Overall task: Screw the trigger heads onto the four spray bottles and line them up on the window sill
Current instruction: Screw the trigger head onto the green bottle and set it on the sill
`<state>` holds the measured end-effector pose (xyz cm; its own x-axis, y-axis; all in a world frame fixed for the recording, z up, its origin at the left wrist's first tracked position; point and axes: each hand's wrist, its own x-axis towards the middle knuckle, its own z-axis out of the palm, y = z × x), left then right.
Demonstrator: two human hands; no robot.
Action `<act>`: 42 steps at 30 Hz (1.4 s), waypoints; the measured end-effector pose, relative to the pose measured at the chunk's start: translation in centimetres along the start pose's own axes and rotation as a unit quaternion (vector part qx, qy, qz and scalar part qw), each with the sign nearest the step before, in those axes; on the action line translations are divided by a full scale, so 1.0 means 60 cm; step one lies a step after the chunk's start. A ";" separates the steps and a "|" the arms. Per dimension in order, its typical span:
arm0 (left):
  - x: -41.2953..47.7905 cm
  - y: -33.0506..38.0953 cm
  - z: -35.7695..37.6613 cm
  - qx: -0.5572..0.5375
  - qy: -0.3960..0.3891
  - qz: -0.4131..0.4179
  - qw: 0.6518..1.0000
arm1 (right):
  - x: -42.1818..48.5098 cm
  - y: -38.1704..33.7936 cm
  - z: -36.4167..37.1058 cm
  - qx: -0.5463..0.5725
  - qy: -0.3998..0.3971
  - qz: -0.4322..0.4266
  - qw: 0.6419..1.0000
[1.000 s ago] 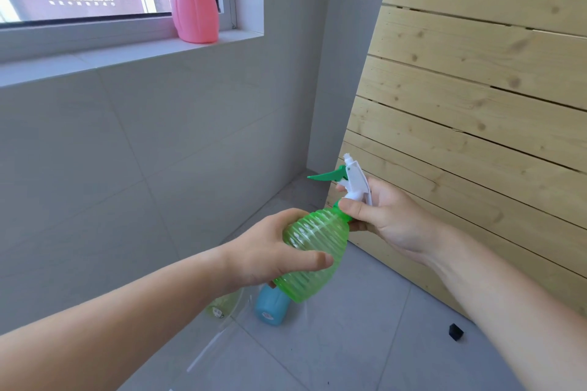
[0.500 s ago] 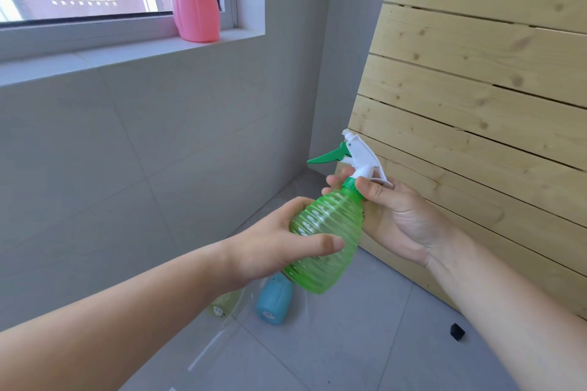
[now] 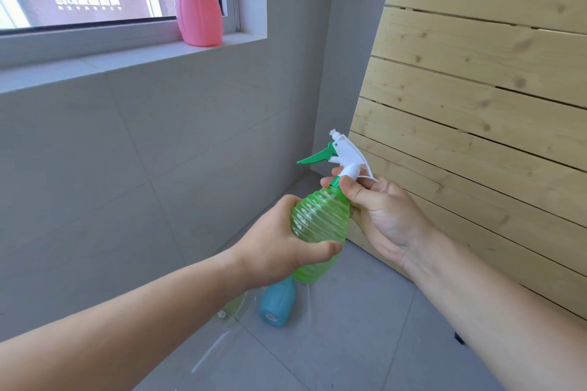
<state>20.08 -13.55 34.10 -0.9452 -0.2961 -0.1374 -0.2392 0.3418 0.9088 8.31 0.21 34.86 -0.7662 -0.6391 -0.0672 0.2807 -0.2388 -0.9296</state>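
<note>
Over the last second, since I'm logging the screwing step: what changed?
The green spray bottle tipped more upright and rose slightly. The right hand regripped, from wrapping the white trigger head to pinching the green collar below it, palm turned up. The left hand kept hold of the bottle's body. The pink bottle stayed on the window sill.

Left hand (image 3: 273, 251) grips the green bottle (image 3: 317, 222) — right hand (image 3: 381, 216) pinches its collar under the trigger head (image 3: 346, 155).
</note>
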 end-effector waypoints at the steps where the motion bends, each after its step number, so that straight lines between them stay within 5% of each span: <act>1: 0.000 -0.001 0.002 0.009 0.005 0.000 1.000 | 0.000 0.002 -0.001 -0.005 0.005 0.000 1.000; 6: 0.006 0.003 -0.004 0.019 -0.007 -0.007 1.000 | -0.004 0.007 -0.006 0.000 0.020 0.009 1.000; 11: 0.020 0.017 -0.033 -0.148 0.009 -0.023 0.989 | -0.012 0.008 -0.004 -0.112 0.029 0.007 0.993; 21: 0.034 0.046 -0.123 -0.279 0.071 0.027 0.957 | 0.032 -0.019 0.099 -0.272 -0.047 -0.133 0.952; 31: 0.050 0.094 -0.341 -0.190 0.194 0.094 0.958 | 0.204 -0.097 0.307 -0.396 -0.066 -0.230 0.886; 42: 0.125 0.124 -0.532 -0.074 0.312 0.065 0.945 | 0.354 -0.133 0.474 -0.355 -0.074 -0.207 0.909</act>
<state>18.31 -41.69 52.44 -0.6380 -0.7447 0.1957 -0.0533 0.2962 0.9536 6.23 -32.22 51.16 -0.6208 -0.7053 0.3422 -0.4980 0.0177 -0.8670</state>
